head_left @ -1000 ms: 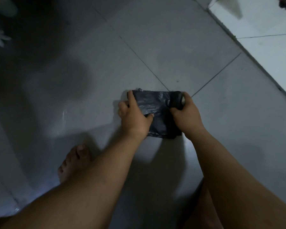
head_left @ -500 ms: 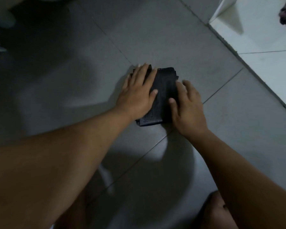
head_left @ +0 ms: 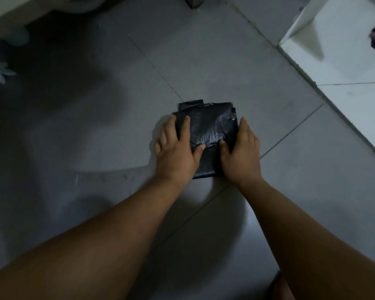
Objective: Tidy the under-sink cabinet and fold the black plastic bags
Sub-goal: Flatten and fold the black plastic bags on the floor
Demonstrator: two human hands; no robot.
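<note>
Black crinkled plastic bag, folded flat on grey tiled floor: light, limp, slippery; left hand and right hand press flat-fingered on its side edges, likely best hold.

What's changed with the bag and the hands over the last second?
A second ago both hands gripped the black bag by its ends, mid-fold. They have since let go and flattened out: the left hand presses its left edge, the right hand lies along its right edge. The bag is now a flatter, squarer packet. It stays on the grey floor tiles between the hands.
</note>
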